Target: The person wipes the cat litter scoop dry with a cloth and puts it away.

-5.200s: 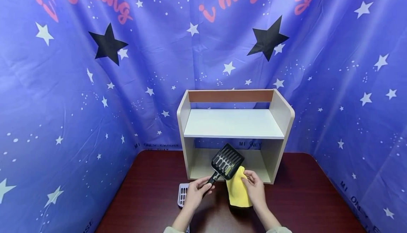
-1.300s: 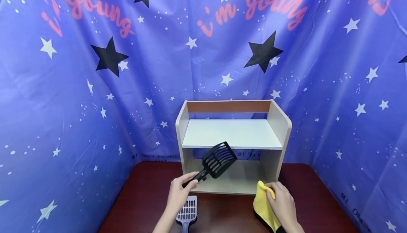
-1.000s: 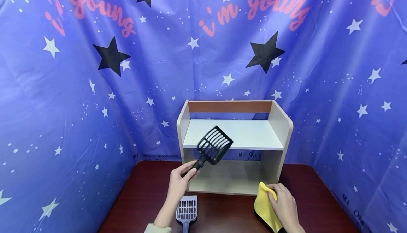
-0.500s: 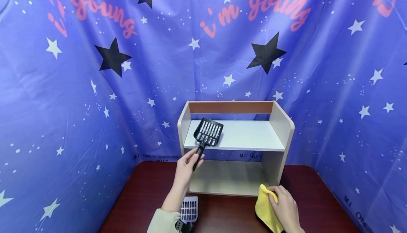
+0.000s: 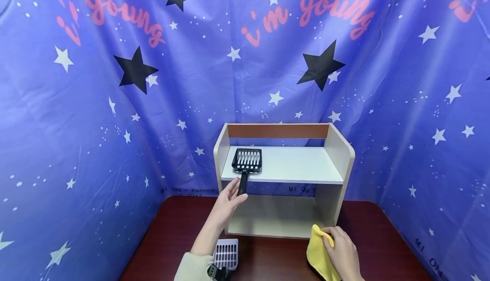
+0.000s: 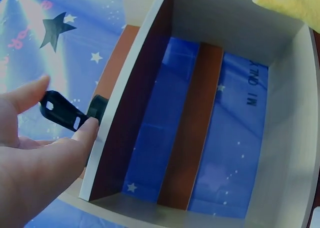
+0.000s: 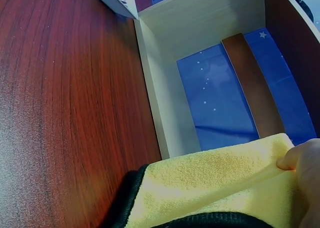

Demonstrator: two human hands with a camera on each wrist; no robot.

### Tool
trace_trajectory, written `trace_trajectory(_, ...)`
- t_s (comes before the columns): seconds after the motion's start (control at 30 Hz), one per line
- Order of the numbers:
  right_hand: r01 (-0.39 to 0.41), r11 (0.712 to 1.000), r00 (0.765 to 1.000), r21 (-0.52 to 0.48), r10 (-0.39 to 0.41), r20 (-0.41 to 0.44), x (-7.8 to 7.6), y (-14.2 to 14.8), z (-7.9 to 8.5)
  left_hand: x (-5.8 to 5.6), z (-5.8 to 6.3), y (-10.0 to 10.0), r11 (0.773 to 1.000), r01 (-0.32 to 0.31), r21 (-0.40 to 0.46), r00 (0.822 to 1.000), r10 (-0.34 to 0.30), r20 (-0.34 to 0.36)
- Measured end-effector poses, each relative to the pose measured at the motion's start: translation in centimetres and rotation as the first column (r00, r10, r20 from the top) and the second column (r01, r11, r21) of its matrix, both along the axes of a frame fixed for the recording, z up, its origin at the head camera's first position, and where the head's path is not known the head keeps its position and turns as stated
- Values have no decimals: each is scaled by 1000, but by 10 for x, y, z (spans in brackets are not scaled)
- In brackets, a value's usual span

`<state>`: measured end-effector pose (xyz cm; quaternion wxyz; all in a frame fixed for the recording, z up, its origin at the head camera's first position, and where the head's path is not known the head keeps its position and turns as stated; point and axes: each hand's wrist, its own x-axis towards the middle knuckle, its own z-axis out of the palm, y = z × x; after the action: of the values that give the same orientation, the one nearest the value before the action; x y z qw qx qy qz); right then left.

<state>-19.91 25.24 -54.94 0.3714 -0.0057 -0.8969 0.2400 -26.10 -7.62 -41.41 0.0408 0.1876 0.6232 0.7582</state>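
Head view first: what sits in the shelf unit?

A black slotted scoop. Its head rests near the left end of the white upper shelf; the handle sticks out past the front edge.

And the lower compartment?

Through its open back I see a brown rail and the starry backdrop.

How is the grip of the left hand?

Loosened, thumb and fingers spread about the handle. Whether a fingertip touches it, I cannot tell.

The right hand?

That grip is closed, pinching a fold of yellow cloth with black edging, by the unit's front right corner.

Anything on the desk?

A grey slotted scoop, partly hidden by the left wrist.

What differs from half a second ago?

The black scoop was slanted then, fingers wrapped round its handle; now it lies square to the edge. The cloth has hardly moved.
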Motion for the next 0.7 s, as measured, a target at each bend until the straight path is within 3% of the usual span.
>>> trace_trajectory(0.1,-8,1000,1000,4,8,-14,-1,0,-1,0,1,1,991,-107,-84,994,103,-46)
trace_trajectory(0.2,-7,1000,1000,6,7,-25,-2,-1,-3,-2,3,4,961,-231,-149,970,217,-106)
trace_trajectory(0.43,-4,1000,1000,6,4,-15,-1,-2,-6,-10,5,16,843,-477,-248,878,441,-188)
trace_trajectory(0.53,-4,1000,1000,2,4,-21,-1,-2,-6,-8,5,14,813,-519,-263,854,481,-196)
trace_trajectory(0.7,-6,1000,999,-11,6,-34,1,0,-5,0,-8,-1,799,-551,-241,834,521,-181)
